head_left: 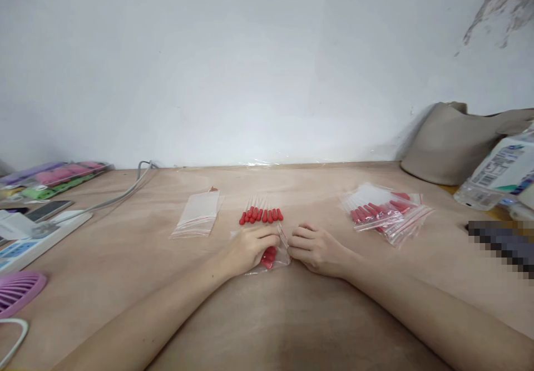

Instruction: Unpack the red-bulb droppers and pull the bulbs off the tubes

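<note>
A clear zip bag with several red-bulbed droppers inside lies on the table in front of me. My left hand rests over its left part, fingers curled at the upper edge and covering some of the contents. At the bag's right end, by the zip strip, my right hand pinches the edge. Just beyond the hands, a row of loose droppers has red bulbs toward me and thin clear stems pointing away. A stack of flat zip bags lies to the left. Filled zip bags are piled at the right.
On the left are a power strip with a cable, a phone, coloured packets and a pink fan-like object. A beige bag-like item and a plastic package stand at the right. A wall bounds the back.
</note>
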Motion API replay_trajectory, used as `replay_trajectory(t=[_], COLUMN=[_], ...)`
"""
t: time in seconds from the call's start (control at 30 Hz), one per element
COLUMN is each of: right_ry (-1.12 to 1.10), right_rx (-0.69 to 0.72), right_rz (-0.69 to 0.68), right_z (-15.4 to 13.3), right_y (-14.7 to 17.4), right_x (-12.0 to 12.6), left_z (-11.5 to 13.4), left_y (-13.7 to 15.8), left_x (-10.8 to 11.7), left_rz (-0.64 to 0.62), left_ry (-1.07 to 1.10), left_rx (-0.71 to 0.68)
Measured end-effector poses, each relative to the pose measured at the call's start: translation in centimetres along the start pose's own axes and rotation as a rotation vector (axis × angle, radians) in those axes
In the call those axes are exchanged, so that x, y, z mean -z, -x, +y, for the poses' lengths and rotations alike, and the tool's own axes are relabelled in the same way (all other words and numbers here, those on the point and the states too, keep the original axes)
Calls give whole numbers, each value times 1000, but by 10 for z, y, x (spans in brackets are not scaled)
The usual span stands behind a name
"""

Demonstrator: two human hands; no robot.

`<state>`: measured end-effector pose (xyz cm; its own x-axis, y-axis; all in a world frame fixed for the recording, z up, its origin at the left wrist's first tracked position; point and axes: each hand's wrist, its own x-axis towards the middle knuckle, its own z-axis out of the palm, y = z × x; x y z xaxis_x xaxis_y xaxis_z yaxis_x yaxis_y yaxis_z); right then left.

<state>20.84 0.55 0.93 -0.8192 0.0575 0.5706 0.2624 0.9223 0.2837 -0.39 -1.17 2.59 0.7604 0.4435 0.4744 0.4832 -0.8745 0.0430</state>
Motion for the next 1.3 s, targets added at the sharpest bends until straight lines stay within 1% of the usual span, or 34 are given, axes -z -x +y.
replay_trajectory(t=[0.13,0.2,0.27,0.37,0.47,0.53,0.6,0.7,0.8,0.87,0.93,1.0,1.07,1.13,1.3], right_ry=[-98,-191,-333,-531,-615,-640,-652,-658,-670,-686,-722,-801,-903,-960,-890], right_rx=[-95,-215,-359,-542,-661,-693,-705,-727,-749,-791,-842,-864,-853,-839,-827], right_rz=[-136,-192,-229,-206,-118,-106,-130,-163,-197,-205,-184,-142,-100,-65,-29], right_z=[1,0,-2,-6,-8,-9,-9,-8,-7,-7,-9,-10,-12,-13,-19], right_y=[3,1,-1,-5,-7,-7,-8,-11,-14,-15,-14,-13,-12,-13,-18], right_x=[10,17,22,21,11,5,3,3,4,4,2,-1,-5,-9,-13], left_z=[-7,-10,-12,-9,-1,6,10,11,8,4,1,-2,-4,-5,-4], left_y=[5,8,11,14,19,23,27,31,30,29,27,27,28,28,27], left_x=[4,5,5,3,5,9,14,17,17,15,12,10,8,7,8], left_rz=[97,104,74,21,2,-24,-60,-75,-55,-36,-25,-24,-27,-25,-26], left_ry=[72,59,47,76,170,240,286,310,335,354,361,361,359,359,356], left_rx=[47,68,75,79,189,275,313,330,349,337,315,302,293,283,286])
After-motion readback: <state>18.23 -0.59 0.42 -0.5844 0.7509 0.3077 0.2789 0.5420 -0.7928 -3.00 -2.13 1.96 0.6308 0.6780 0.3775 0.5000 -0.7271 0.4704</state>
